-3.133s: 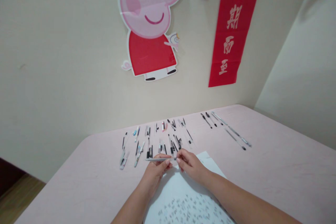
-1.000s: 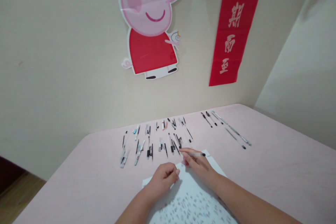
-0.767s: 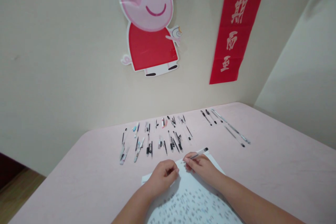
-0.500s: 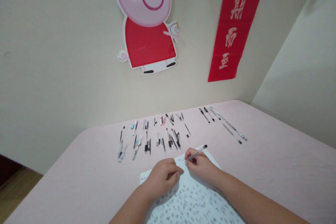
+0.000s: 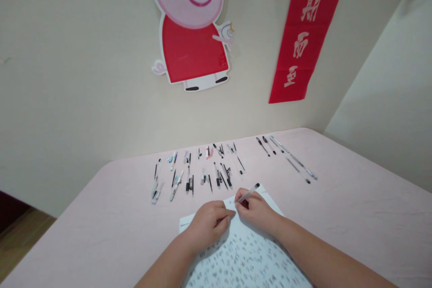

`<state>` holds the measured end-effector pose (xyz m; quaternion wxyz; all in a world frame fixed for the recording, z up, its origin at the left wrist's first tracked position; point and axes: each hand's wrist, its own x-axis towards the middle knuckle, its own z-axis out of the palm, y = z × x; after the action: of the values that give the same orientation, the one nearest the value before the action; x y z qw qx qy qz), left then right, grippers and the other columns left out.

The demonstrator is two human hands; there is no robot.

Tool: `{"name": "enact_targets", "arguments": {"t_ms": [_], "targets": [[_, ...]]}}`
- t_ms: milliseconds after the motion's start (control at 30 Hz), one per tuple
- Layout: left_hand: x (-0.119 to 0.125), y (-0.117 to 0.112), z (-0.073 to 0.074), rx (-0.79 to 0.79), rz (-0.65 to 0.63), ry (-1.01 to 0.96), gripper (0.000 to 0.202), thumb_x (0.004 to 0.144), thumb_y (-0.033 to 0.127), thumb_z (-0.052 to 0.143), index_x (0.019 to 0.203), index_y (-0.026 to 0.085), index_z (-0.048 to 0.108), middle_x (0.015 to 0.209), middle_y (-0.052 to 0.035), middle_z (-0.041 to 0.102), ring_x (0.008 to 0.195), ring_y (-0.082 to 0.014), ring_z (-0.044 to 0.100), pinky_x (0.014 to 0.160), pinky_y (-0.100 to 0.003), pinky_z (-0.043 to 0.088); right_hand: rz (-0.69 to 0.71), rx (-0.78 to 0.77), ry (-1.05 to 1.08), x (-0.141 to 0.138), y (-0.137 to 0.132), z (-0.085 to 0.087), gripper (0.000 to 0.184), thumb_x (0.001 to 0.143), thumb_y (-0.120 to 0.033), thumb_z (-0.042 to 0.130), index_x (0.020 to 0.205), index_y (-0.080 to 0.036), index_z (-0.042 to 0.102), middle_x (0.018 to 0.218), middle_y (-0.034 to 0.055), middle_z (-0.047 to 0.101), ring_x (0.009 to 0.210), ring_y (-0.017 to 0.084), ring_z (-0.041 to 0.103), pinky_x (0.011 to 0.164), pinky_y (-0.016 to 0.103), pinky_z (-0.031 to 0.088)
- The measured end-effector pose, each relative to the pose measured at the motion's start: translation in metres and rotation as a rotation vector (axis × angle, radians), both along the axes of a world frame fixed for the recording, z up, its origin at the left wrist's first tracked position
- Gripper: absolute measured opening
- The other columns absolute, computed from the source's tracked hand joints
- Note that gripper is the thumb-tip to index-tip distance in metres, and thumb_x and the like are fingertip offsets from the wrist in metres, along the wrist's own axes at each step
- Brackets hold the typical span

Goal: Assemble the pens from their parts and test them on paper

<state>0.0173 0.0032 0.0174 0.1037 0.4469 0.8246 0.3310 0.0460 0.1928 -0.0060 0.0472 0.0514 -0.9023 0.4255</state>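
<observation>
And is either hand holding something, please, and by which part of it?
The right hand holds a pen near its lower end; the left hand holds nothing that I can see.

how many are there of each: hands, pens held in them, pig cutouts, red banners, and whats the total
left hand and right hand: 2
held pen: 1
pig cutout: 1
red banner: 1
total: 5

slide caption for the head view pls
Right hand holds a pen over marked paper, left hand alongside, more pens beyond.
</observation>
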Motion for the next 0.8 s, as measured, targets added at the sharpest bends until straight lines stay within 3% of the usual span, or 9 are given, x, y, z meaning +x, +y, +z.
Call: {"name": "enact_targets", "arguments": {"t_ms": [800], "targets": [[-0.0003,0.0009,0.0006,-0.073,0.007,0.02,0.03,0.084,0.013,0.044,0.093,0.021,0.072,0.071,-0.0015,0.055,0.072,-0.0146,0.054,0.066,-0.024,0.037,0.03,0.016,0.001,0.0011,-0.001,0.0029,0.009,0.071,-0.013,0.048,0.068,-0.02,0.054,0.058,-0.0041,0.049,0.056,0.012,0.047,0.055,0.022,0.033]]}}
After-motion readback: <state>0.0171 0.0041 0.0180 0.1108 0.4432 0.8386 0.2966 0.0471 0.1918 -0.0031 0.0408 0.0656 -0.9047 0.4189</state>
